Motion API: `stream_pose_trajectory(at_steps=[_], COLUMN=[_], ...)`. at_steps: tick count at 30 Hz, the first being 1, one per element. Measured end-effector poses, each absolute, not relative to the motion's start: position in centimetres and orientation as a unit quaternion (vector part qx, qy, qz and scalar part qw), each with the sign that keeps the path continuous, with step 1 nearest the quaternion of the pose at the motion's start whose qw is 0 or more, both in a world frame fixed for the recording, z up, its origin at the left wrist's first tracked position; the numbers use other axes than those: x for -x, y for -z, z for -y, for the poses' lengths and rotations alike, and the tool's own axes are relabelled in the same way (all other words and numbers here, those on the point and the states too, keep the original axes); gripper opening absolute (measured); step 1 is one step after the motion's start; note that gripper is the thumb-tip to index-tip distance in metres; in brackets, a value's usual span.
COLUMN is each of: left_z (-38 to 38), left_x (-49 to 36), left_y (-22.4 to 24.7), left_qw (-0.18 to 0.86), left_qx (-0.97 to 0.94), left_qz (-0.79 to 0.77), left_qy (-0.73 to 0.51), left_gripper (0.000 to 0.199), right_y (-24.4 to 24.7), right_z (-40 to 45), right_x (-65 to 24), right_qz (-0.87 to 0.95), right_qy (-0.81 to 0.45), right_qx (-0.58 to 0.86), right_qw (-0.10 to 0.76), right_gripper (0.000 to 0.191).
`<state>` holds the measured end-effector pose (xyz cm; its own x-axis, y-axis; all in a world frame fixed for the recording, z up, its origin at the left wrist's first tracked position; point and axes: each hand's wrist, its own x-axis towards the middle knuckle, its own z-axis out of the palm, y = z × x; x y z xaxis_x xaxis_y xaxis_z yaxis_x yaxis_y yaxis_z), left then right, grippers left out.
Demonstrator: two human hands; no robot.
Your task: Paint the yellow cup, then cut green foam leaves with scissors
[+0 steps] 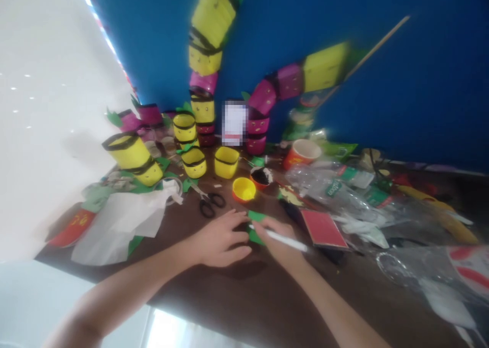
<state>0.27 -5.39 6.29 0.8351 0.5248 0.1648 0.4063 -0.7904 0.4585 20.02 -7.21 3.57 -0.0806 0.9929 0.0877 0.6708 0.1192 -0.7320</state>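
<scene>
A small piece of green paper (pixel 258 216) lies on the brown table between my hands. My left hand (pixel 219 238) rests with fingers spread, their tips at the paper's left edge. In my right hand (pixel 278 238) is a white pen (pixel 286 240), its tip against the green paper. Just beyond are a small yellow cup (pixel 244 190) and a cup of dark stuff (pixel 262 177). Black-handled scissors (pixel 207 205) lie by my left fingers.
White paper sheets (pixel 120 225) lie left, near a red cup (pixel 72 228). Yellow cups with faces (pixel 194 163) stand behind. To the right are a red box (pixel 324 228), plastic bottles (pixel 336 187) and clear packaging (pixel 416 266). Stacked yellow and purple cups (pixel 262 126) rise against the blue wall.
</scene>
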Motion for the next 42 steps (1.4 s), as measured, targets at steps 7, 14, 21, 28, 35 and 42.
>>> stream_pose_trajectory(at_steps=[7,14,21,28,35,42], left_z=[5.5,5.4,5.4,5.4,5.4,5.4], left_x=[-0.3,-0.2,-0.2,-0.2,-0.2,-0.2], left_y=[-6.5,-6.1,-6.1,-6.2,-6.1,-5.9], left_qw=[0.198,0.202,0.205,0.205,0.205,0.201], left_qx=[-0.938,-0.937,-0.936,-0.938,-0.936,-0.939], left_qz=[-0.251,-0.25,-0.25,-0.251,-0.25,-0.25], left_qy=[-0.136,-0.14,-0.139,-0.123,-0.136,-0.126], left_gripper=[0.036,0.035,0.034,0.037,0.035,0.036], right_y=[-3.2,-3.5,-3.3,-3.8,-3.8,-4.4], right_z=[7.5,7.6,7.6,7.7,7.8,7.6], right_x=[-20.0,-20.3,-20.6,-20.9,-20.8,-20.5], right_qz=[0.686,0.696,0.699,0.705,0.695,0.67], right_qy=[-0.23,-0.22,-0.226,-0.218,-0.223,-0.216], right_qx=[0.619,0.611,0.607,0.608,0.615,0.642], right_qw=[0.305,0.306,0.303,0.293,0.297,0.305], right_gripper=[0.036,0.037,0.038,0.039,0.042,0.037])
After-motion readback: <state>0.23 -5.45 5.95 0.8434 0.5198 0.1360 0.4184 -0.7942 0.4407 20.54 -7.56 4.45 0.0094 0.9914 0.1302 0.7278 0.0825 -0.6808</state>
